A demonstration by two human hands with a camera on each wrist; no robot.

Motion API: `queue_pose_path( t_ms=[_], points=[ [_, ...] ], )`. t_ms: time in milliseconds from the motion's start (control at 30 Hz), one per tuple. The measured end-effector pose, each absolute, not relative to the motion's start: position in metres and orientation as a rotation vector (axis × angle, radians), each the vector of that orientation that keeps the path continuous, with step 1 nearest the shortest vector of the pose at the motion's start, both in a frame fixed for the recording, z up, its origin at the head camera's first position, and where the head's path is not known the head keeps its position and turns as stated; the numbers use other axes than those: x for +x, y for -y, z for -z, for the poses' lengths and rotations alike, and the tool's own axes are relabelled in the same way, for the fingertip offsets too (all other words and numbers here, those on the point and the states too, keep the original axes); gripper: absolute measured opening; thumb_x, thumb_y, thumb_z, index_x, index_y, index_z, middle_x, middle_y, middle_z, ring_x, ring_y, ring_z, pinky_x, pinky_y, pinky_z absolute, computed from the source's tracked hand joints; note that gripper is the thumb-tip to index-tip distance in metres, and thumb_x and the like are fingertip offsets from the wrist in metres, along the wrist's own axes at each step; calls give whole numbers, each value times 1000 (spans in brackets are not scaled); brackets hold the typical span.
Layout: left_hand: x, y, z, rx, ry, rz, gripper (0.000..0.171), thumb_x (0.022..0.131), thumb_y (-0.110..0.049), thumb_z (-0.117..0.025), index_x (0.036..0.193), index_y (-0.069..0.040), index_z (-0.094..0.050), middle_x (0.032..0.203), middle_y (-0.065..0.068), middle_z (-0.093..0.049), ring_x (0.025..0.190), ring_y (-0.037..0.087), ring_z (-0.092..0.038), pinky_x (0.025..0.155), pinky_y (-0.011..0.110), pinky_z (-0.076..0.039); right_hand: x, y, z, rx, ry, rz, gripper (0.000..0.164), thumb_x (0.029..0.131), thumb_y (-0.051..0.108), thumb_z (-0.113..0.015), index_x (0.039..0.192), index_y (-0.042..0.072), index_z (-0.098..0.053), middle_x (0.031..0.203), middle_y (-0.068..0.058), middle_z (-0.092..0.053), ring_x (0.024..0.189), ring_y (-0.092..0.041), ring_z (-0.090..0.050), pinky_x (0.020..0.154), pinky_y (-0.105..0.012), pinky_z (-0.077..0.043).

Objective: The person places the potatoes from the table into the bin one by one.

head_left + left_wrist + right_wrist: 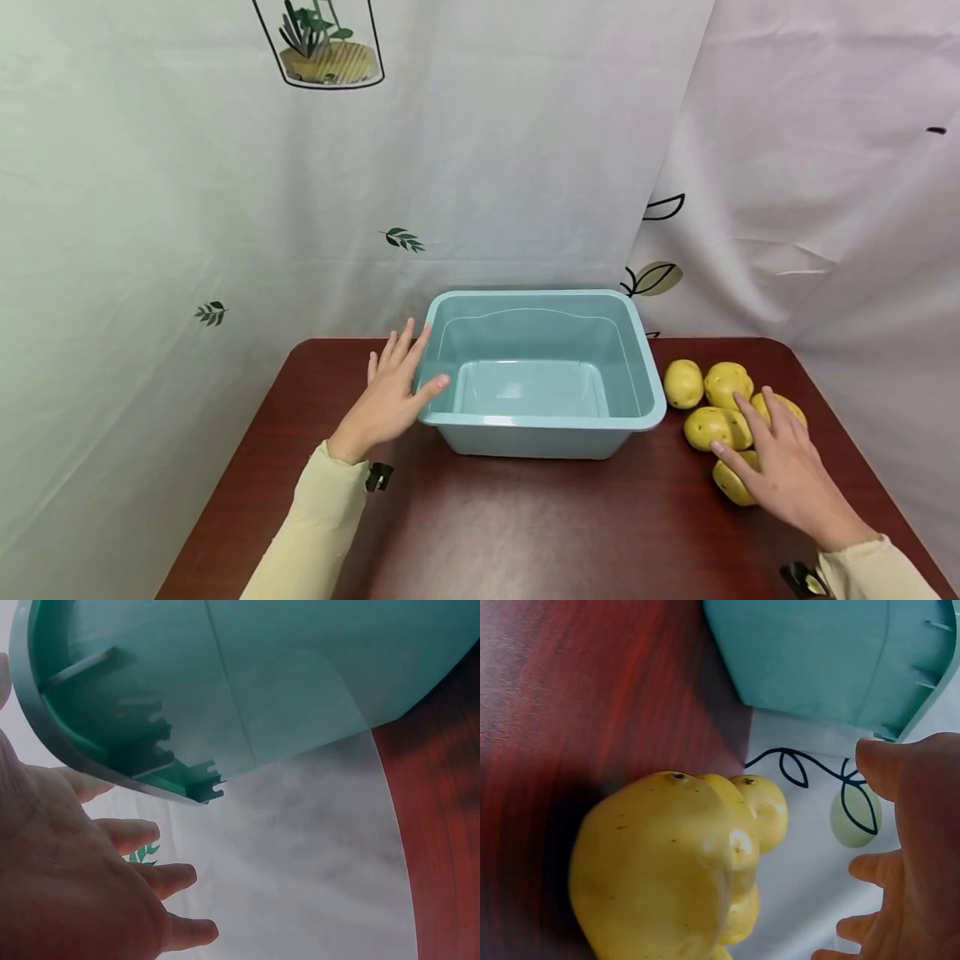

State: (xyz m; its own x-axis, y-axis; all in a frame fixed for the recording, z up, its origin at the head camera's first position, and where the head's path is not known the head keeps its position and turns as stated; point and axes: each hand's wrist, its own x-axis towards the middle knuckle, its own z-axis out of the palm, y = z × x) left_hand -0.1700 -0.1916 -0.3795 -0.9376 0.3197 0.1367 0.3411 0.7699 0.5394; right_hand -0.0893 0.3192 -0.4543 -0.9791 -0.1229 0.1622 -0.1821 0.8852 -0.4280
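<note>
Potatoes [708,427] (five) beside basin [534,440].

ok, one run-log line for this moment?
left hand: spread, beside left rim of basin, contact unclear | right hand: spread, above potatoes | potatoes: on table, right of basin

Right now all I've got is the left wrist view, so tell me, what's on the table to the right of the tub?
Observer: Five yellow potatoes show there in the head view.
Operator: Is anything close to them?
Observer: Yes, the right hand partly covers some of them in the head view.
Operator: Is it holding one?
Observer: No, the right wrist view shows its visible fingers apart from them.
</note>
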Motion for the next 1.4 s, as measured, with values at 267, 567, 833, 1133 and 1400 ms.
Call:
queue_pose_path(
  t_ms=[267,567,833,1133,1400],
  points=[
    [-169,186,384,-569,2914,910,81,100,-59,-49,163,-28,-11,169,2,4,154,34,6,114,69,5,-87,-322,463,252,2923,-686,87,98,39,-65,159,0,-19,159,-38,-1,143,-60,-5,102,-81,-10],
    [-168,183,388,-593,2905,908,84,98,-60,-52,163,-26,-10,169,4,2,153,36,2,113,70,5,-81,-330,476,274,2909,-654,90,94,36,-72,159,1,-20,159,-39,-3,143,-60,-5,101,-81,-13],
    [-168,182,391,-590,2908,918,88,97,-61,-53,163,-23,-9,169,3,2,154,29,2,114,69,4,-77,-336,484,241,2944,-642,93,91,36,-75,157,-1,-23,157,-41,-5,137,-66,-13,91,-81,-23],
    [-169,178,395,-568,2899,885,111,88,-68,-61,161,-4,-7,169,3,0,154,17,-3,117,62,8,-73,-340,493,272,2898,-611,102,77,25,-88,155,-2,-28,148,-45,-19,116,-70,-32,83,-77,-32],
    [-168,179,394,-557,2906,893,123,80,-73,-68,161,-5,-6,169,2,1,154,16,-4,119,59,4,-72,-341,496,345,2900,-589,107,64,18,-95,149,-4,-34,145,-45,-24,115,-67,-35,80,-76,-36]
  ],
)
